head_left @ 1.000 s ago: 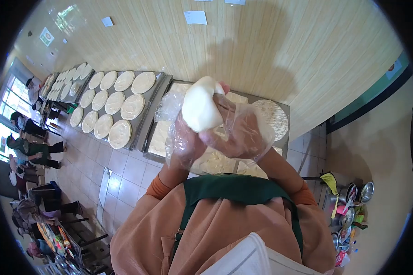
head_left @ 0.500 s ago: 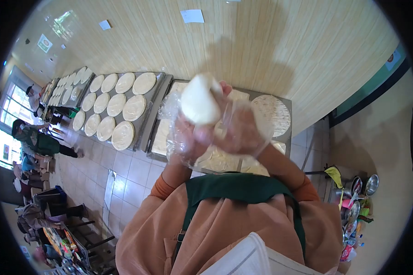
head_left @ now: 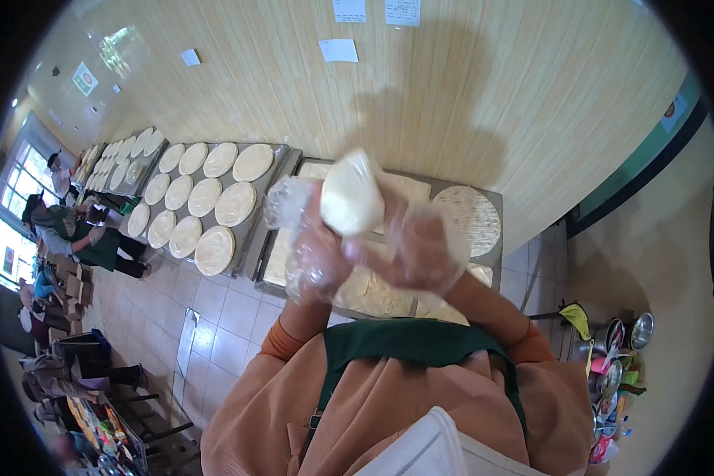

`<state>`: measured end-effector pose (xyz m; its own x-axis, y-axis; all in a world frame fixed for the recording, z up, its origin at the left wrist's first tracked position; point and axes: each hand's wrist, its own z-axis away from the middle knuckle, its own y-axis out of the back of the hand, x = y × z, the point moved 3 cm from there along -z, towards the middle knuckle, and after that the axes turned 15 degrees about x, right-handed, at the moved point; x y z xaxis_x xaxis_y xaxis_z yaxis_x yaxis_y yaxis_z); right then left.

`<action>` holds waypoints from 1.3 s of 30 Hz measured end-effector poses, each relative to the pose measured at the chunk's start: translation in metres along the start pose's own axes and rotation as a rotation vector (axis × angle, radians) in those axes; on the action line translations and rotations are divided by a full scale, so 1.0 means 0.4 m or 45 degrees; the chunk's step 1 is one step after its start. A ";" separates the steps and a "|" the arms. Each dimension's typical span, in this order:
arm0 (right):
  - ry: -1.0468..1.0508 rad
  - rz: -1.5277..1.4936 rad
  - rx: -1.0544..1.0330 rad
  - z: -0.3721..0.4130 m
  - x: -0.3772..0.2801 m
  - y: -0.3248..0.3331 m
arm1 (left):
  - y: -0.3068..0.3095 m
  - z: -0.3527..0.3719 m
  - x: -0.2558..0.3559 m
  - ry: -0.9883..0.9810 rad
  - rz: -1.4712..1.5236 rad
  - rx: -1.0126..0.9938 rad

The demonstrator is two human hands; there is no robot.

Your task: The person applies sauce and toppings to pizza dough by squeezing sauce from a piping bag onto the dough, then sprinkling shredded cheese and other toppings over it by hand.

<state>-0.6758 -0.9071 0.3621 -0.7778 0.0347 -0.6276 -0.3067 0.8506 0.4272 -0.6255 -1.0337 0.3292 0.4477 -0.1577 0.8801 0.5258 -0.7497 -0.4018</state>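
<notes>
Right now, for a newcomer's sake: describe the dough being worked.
Start at the metal tray against the wooden wall. Above it, left hand and right hand, in clear gloves, hold the dough ball. Unlike the flat rounds, it's a thick lump.

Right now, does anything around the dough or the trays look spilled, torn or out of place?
Nothing spilled. The white dough ball sits between the left hand and right hand. Only the left's clear plastic glove billows loose. The flat dough rounds lie in tidy rows on the metal tray.
</notes>
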 end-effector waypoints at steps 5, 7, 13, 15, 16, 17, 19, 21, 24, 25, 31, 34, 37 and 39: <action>0.389 0.081 -0.020 0.018 -0.068 0.004 | 0.005 -0.033 -0.039 0.115 0.045 -0.209; 0.009 0.128 -0.027 -0.029 -0.016 0.023 | -0.004 -0.016 -0.012 0.011 -0.058 -0.141; 0.329 0.010 -0.018 0.016 0.001 -0.010 | -0.024 -0.040 0.028 0.135 0.097 -0.174; 0.140 0.099 -0.072 -0.022 -0.026 0.032 | -0.026 -0.009 0.026 -0.033 -0.014 -0.204; 0.085 0.053 -0.118 -0.014 -0.019 0.031 | -0.027 0.007 0.025 -0.118 -0.067 -0.212; 0.035 0.008 -0.164 -0.002 -0.012 0.024 | -0.031 -0.015 0.021 0.021 0.134 -0.235; 0.082 -0.238 -0.222 0.024 -0.038 0.018 | -0.052 -0.047 0.037 0.105 0.363 -0.145; 0.282 -0.162 -0.163 0.024 -0.037 0.012 | -0.062 -0.052 0.025 0.216 0.447 -0.289; 0.062 -0.146 -0.077 -0.027 -0.005 0.024 | -0.050 -0.034 0.028 -0.197 0.224 -0.410; 0.170 -0.168 0.065 -0.025 -0.027 0.020 | -0.047 -0.041 0.026 -0.005 0.476 -0.327; 0.194 -0.216 0.001 -0.040 -0.017 0.020 | -0.005 -0.026 -0.030 0.116 0.072 -0.193; 0.382 -0.246 0.062 -0.016 -0.024 -0.008 | -0.030 -0.076 -0.015 0.457 0.629 -0.219; 0.365 0.011 -0.079 -0.021 -0.047 0.000 | -0.010 -0.049 -0.037 0.230 0.223 -0.230; 0.246 -0.119 0.029 -0.041 -0.017 0.005 | -0.005 -0.051 -0.054 0.276 0.319 -0.218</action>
<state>-0.6802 -0.9144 0.3779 -0.8379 -0.1447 -0.5263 -0.3721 0.8568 0.3569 -0.6511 -1.0421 0.3163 0.3739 -0.4685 0.8005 0.2827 -0.7645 -0.5794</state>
